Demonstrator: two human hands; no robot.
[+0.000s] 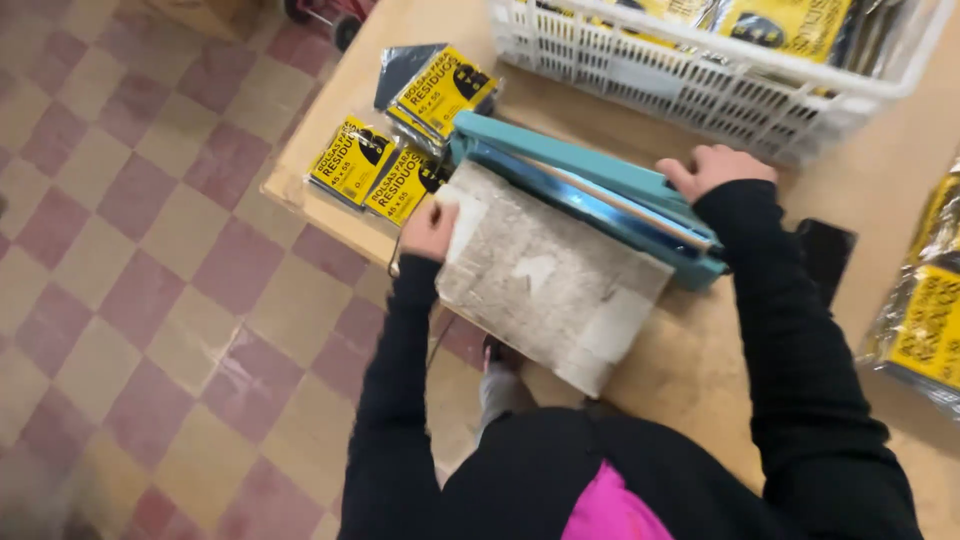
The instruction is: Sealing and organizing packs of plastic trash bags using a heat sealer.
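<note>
Sealing looks underway: the right hand [718, 168] presses flat, fingers spread, on the teal heat sealer's arm [585, 195] mid-worktop [700, 360], while the left hand [430, 228] pinches the worn board's [545, 275] edge. Three yellow-labelled packs [395, 150] lie finished beside it; more fill the white basket [700, 90].

White basket [700, 85] cut off by top and right edges; its contents only partly visible. Foil-wrapped yellow packs [925, 310] clipped at right edge. Right hand [718, 168] fingertips hidden behind the teal sealer [590, 190], grip unclear. Left hand [428, 230] fingers tucked under the grey sheet [545, 275]. Red wheeled thing [330, 15] cropped at top, unidentifiable.
</note>
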